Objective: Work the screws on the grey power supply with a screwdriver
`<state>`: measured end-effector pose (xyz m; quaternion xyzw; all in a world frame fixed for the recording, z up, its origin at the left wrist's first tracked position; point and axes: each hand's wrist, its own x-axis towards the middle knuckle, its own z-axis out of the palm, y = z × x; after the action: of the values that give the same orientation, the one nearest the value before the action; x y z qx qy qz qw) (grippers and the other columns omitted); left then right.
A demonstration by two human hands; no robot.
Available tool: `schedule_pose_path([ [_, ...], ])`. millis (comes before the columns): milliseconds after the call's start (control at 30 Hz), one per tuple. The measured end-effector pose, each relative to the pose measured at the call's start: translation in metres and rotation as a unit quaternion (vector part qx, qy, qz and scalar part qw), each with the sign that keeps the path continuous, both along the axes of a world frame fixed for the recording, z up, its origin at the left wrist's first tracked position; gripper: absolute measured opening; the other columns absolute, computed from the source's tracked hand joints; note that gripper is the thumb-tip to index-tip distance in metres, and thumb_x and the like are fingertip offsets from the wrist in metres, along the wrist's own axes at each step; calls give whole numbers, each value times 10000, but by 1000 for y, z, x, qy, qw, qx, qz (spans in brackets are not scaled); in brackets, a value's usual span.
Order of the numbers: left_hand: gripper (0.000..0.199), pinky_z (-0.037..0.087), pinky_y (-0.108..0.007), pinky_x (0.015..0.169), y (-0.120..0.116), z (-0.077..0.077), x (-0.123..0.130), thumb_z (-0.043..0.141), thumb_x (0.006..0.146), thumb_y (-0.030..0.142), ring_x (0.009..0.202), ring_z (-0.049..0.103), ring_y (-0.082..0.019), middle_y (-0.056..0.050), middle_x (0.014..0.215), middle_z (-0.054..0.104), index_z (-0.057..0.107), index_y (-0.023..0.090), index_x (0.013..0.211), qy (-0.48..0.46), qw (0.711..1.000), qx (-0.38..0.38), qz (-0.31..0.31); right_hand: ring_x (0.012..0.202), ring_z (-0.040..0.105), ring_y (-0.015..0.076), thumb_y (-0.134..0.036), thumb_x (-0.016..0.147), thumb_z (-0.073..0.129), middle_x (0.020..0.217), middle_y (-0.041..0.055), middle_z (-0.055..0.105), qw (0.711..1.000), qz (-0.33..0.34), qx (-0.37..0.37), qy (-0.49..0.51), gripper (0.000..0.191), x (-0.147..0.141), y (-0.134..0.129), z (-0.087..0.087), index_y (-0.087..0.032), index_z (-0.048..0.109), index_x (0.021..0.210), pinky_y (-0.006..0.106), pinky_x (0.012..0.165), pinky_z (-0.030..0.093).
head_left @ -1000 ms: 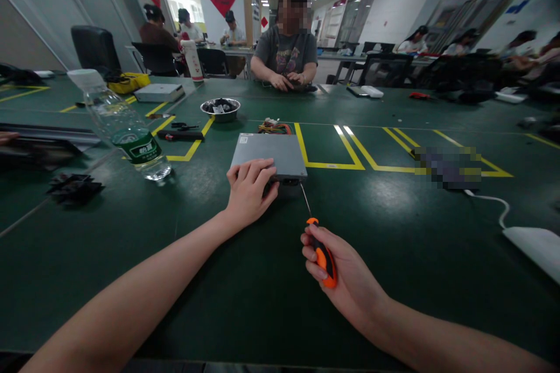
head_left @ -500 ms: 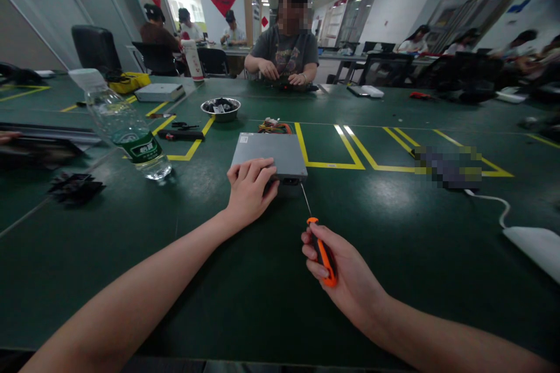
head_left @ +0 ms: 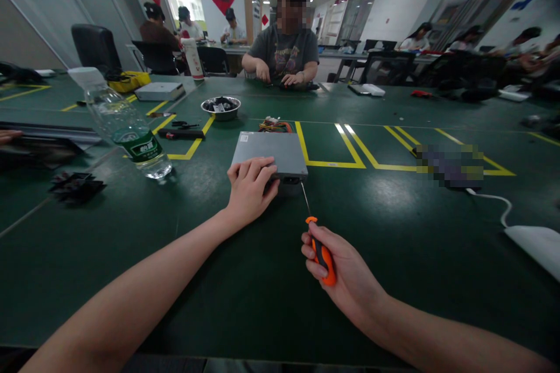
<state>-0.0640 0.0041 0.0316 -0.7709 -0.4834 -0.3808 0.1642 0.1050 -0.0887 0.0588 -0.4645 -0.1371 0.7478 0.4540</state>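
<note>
A grey metal computer power supply (head_left: 273, 150) lies on the green table, with its coloured cables (head_left: 275, 125) bunched behind it. My left hand (head_left: 252, 186) grips its near left edge, fingers over the top and front. Wrapped in the fingers of my right hand (head_left: 335, 259) is an orange and black screwdriver (head_left: 324, 262). Its thin shaft points up and away, and the tip meets or nearly meets the front face by the right corner, beside the power socket. Whether the tip sits in a screw is too small to tell.
A water bottle (head_left: 137, 134) stands to the left, near a dark finned part (head_left: 76, 187). Behind are a metal bowl (head_left: 221, 109) of small parts and a black tool (head_left: 181, 134). A blurred-out device (head_left: 450, 166) with a white cable lies right. A person (head_left: 284, 49) sits opposite.
The screwdriver handle has turned slightly in my right hand, its tip staying at the same corner. My left hand has not moved. The person opposite has shifted their hands.
</note>
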Motion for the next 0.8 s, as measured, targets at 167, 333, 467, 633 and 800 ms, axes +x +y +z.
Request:
schedule_pose_path([
  [167, 185, 258, -424, 859, -1, 1, 0, 522, 825, 248, 1075, 490, -227, -30, 1170, 578, 505, 255, 1009, -3, 1000, -13, -6, 517, 419, 51, -304, 849, 493, 703, 9, 494, 1000, 19, -2, 15, 208, 1, 0, 3, -137, 575, 757, 142, 392, 328],
  [333, 192, 254, -426, 865, -1, 1, 0, 529, 820, 248, 1073, 486, -230, -31, 1170, 577, 512, 254, 1011, -8, 1000, -14, -5, 541, 441, 66, -285, 835, 512, 702, 15, 493, 1000, 7, -17, -1, 164, -1, 1, 5, -145, 593, 808, 144, 375, 314],
  [467, 190, 254, -427, 869, 0, 0, 0, 525, 823, 251, 1077, 486, -229, -29, 1174, 576, 509, 256, 1012, -4, 1000, -13, -2, 536, 429, 50, -205, 763, 609, 705, 1, 493, 1000, -7, 10, -1, 94, -1, 0, 3, -146, 558, 712, 127, 366, 289],
  [633, 179, 256, -425, 866, 0, 0, 0, 522, 827, 256, 1072, 490, -226, -28, 1169, 581, 508, 253, 1006, -3, 1000, -7, -2, 534, 428, 52, -280, 833, 519, 727, 13, 505, 1000, 7, 2, 20, 173, 2, -2, 1, -138, 586, 760, 139, 387, 322],
  [800, 190, 254, -427, 865, 0, 0, -1, 529, 822, 254, 1071, 490, -227, -30, 1169, 580, 506, 257, 1010, -3, 1000, -8, -3, 569, 455, 74, -298, 836, 506, 733, 28, 509, 1000, 2, -20, -4, 191, 1, 0, -1, -139, 610, 833, 149, 382, 328],
])
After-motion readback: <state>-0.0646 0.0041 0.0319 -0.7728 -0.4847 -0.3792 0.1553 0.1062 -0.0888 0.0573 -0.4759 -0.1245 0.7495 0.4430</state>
